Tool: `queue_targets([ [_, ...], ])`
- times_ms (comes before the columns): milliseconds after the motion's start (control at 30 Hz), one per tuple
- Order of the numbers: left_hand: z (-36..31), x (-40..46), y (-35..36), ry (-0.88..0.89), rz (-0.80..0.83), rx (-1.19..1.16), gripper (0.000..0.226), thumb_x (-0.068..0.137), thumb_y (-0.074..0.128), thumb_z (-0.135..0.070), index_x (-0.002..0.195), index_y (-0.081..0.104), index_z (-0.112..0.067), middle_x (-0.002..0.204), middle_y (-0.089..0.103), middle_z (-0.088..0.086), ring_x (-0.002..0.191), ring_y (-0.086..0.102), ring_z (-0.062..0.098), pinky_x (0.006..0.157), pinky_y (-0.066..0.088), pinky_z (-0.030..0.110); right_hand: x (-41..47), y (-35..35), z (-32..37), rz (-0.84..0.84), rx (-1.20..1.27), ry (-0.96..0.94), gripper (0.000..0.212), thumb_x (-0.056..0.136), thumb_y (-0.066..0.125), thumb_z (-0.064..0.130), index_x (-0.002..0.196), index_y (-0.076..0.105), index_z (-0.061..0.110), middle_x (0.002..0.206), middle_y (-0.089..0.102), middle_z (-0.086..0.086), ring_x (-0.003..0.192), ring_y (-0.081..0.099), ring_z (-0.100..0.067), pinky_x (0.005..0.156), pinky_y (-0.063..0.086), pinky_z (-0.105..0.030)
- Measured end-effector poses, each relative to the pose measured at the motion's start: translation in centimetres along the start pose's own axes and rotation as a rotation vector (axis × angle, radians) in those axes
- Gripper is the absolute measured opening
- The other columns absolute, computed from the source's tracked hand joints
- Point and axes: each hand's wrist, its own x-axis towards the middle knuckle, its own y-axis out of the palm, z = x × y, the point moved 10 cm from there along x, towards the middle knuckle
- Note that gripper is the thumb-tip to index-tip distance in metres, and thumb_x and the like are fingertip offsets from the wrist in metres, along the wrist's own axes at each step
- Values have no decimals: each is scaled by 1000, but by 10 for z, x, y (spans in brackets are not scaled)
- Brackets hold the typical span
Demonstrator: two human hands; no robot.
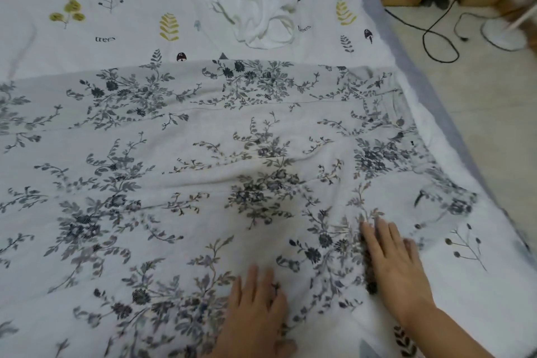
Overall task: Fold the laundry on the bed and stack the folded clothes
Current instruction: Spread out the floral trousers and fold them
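Two flat hands, left hand (255, 308), right hand (398, 267), pressing floral garment (203, 154)

Legible text: the word "trees", printed in small dark letters on the bed sheet (130, 46), at left near a yellow leaf motif. Other printed words on it are too blurred to read.
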Motion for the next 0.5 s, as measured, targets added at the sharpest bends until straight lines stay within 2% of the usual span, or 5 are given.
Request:
queue_targets([
  [167,-4,2,17,-119,145,-12,78,10,79,-64,73,73,-18,105,69,19,91,66,45,66,53,61,1,14,-19,101,-105,-23,101,92,48,16,127,-46,22,143,-40,-7,130,-37,-25,112,-14,-49],
  [233,-12,1,8,-94,215,1,68,44,84,-53,102,70,-20,131,52,26,117,50,51,90,44,64,4,14,-24,61,-126,-39,96,91,44,9,130,-43,20,148,-34,-7,135,-32,-26,110,-17,-48],
  [300,-8,11,-8,-105,64,-31,45,89,53,-39,130,48,-23,151,30,12,137,29,35,113,25,46,6,10,-30,20,-133,-38,90,92,46,11,141,-29,16,156,-19,-10,142,-20,-28,110,-16,-46],
  [400,8,12,-36,-91,-45,-335,10,96,39,-31,98,49,-29,100,56,-6,101,54,13,80,42,22,11,-21,-40,-109,-78,-25,79,64,81,8,136,47,5,144,40,-23,137,30,-41,111,15,-55],
  [500,36,13,-73,-135,-40,-475,24,95,45,-25,73,43,-33,67,51,-11,65,51,-2,58,36,14,20,-47,-54,-244,-87,-81,68,30,89,-7,95,73,6,106,67,-22,105,61,-45,89,39,-65],
])
